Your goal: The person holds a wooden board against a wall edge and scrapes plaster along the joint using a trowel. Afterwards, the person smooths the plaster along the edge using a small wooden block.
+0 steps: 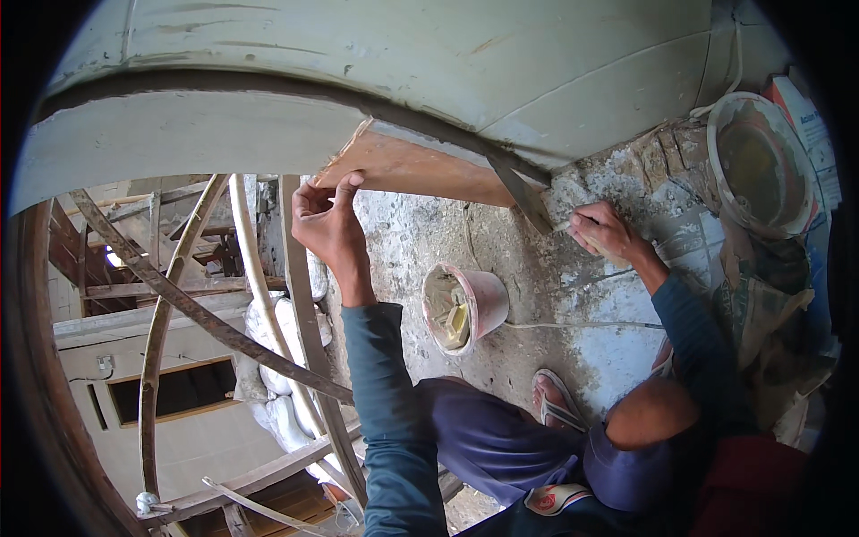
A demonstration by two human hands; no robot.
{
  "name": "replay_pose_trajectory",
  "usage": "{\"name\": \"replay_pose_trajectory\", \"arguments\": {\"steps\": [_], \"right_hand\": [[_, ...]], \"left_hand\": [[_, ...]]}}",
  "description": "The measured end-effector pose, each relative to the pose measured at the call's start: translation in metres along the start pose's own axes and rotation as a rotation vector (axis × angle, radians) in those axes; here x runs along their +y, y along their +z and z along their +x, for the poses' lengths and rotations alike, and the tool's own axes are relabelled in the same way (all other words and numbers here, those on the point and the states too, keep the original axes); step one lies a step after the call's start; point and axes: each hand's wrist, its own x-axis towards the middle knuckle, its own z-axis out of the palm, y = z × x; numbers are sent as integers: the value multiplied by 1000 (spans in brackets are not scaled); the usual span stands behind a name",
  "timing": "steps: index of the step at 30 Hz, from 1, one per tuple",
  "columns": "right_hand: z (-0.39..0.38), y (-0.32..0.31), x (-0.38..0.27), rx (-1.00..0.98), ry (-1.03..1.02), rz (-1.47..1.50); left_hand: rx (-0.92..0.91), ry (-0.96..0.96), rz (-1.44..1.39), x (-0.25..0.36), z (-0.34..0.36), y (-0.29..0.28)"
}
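Note:
My left hand (329,224) grips the near corner of a brown wooden board (438,168), its thumb against the face and its fingers curled at the end edge. The board lies along the foot of a pale wall, beside a dark grey seam. My right hand (611,234) is closed round the handle of a putty knife (522,195). Its flat grey blade lies across the board's far right end, close to the seam. Below the board stands a pinkish-white bucket (488,300), with grey paste and a yellowish piece inside.
A larger bucket (723,170) of murky liquid stands at the right, above crumpled sacks (761,295). Wooden poles (224,331) cross over a drop at the left, with white bags (286,358) beside them. A thin cable (582,325) runs across the stained floor. My sandalled foot (557,401) is below.

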Motion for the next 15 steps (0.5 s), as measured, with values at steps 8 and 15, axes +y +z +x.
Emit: {"name": "replay_pose_trajectory", "arguments": {"steps": [8, 15], "right_hand": [[14, -1, -36, 47, -119, 75], [40, -4, -2, 26, -88, 0]], "left_hand": [[1, 23, 1, 2, 2, -1], [5, 30, 8, -2, 2, -1]]}}
